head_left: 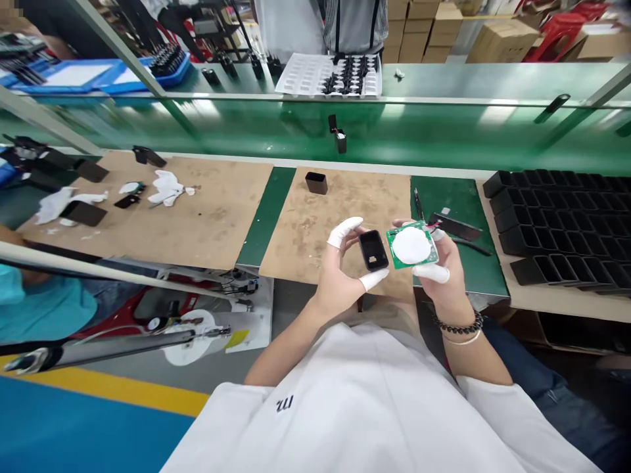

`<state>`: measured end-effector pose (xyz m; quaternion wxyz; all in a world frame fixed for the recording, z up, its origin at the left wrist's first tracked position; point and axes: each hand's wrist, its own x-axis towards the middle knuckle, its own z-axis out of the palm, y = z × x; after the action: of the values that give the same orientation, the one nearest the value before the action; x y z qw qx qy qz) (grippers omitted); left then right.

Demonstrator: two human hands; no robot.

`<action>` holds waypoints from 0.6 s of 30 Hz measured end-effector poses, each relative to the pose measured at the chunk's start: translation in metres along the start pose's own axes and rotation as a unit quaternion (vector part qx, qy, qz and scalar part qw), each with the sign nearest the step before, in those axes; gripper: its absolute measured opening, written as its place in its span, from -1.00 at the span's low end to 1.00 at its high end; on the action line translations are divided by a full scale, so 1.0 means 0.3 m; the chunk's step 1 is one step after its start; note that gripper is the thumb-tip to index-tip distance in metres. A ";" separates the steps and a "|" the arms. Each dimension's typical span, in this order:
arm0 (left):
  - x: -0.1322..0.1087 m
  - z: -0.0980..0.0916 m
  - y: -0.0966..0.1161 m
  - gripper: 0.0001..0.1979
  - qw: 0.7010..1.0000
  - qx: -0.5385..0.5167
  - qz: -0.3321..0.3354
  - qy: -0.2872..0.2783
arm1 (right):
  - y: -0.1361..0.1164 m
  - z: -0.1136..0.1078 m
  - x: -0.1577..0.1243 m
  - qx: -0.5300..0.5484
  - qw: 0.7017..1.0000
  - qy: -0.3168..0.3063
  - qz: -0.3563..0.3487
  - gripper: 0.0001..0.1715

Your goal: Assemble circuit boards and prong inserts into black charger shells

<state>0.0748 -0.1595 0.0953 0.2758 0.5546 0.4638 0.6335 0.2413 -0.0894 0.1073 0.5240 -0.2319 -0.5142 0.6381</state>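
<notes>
My left hand (341, 269), with white finger cots on thumb and finger, is closed around a small black plastic case (373, 250), its hollow side facing up towards me. My right hand (446, 266), also in finger cots, grips a green circuit board (400, 257) by its edge. A round white disc (412, 245) covers most of the board. Red and black wires run from the board towards a dark flat panel (456, 226) beside the right hand. Case and board are held close together, a small gap between them, above the bench edge.
Ahead stands an open black case (316, 183) on the brown mat (345, 203). Rows of black cases (557, 210) fill the right side. A green conveyor (256, 128) crosses behind, carrying a black device (339, 135). White gloves (167, 188) lie left; a co-worker's sleeve (44, 302) shows there.
</notes>
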 end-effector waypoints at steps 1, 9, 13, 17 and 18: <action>-0.002 -0.003 0.022 -0.23 1.000 0.001 0.008 -0.005 | -0.024 0.025 -0.006 -0.011 0.999 -0.005 -0.036 -0.37; 0.018 -0.044 -0.052 -0.30 0.992 0.125 -0.023 -0.027 | -0.019 -0.022 -0.021 0.038 0.994 0.075 -0.076 -0.50; 0.023 -0.043 -0.188 -0.37 0.980 0.175 -0.082 -0.040 | 0.030 -0.066 -0.040 0.071 0.987 0.140 -0.024 -0.65; 0.015 -0.037 -0.262 -0.32 0.944 0.314 -0.098 -0.024 | 0.075 -0.099 -0.091 0.098 0.970 0.217 0.055 -0.65; 0.014 -0.037 -0.264 -0.30 0.929 0.356 -0.093 -0.029 | 0.089 -0.111 -0.109 0.100 0.964 0.234 0.072 -0.66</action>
<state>0.0502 -0.1259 0.0270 0.1316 0.5885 0.7003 0.3820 0.2689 -0.1034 0.0634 0.6028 -0.3578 -0.2929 0.6503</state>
